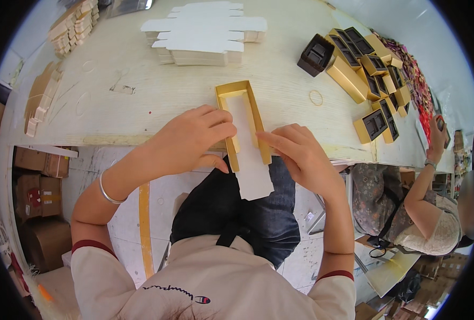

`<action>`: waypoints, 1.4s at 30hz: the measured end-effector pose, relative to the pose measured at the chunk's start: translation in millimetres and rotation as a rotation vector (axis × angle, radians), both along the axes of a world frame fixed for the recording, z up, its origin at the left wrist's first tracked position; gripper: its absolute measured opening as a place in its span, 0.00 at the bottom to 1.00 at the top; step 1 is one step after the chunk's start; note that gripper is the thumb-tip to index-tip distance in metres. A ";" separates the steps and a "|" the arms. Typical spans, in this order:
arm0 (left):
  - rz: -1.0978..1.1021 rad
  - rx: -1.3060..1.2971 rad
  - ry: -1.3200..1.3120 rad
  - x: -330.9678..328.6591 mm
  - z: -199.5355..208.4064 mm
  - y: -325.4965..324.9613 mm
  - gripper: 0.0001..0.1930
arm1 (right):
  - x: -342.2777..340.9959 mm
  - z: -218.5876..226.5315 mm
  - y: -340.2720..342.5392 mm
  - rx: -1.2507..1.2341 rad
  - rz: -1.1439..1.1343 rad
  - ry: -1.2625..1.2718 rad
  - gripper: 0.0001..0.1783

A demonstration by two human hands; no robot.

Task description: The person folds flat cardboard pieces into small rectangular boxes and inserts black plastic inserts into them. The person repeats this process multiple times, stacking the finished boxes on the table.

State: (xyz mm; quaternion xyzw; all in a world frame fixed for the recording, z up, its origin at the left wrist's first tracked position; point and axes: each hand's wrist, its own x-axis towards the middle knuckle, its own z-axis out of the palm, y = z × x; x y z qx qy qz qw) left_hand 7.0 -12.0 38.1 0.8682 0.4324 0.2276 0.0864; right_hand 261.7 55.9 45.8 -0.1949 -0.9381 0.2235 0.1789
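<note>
On the pale scuffed desk (114, 106), I see my left hand (186, 141) and right hand (295, 152) pinching the walls of a long gold cardboard tray (243, 114) with its white flap (253, 178).

There was only one view, from a camera on the person's head. It looked steeply down over their own chest and lap, close above the near edge of the worktop (141, 106). It faced forward across the worktop, whose far side curved toward the top rim. The fisheye bent every straight edge beyond the worktop.
</note>
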 end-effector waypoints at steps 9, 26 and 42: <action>0.004 -0.205 -0.187 9.0 -1.8 -5.8 0.12 | -14.2 -4.9 10.5 -0.093 0.110 0.027 0.16; 0.233 -0.356 -0.531 25.2 -15.9 -5.3 0.13 | -13.9 -13.9 -18.4 0.235 -0.029 0.036 0.35; 0.246 -0.485 -0.885 20.8 -18.6 -4.5 0.12 | -52.2 -42.6 -7.0 -0.518 -0.221 0.655 0.14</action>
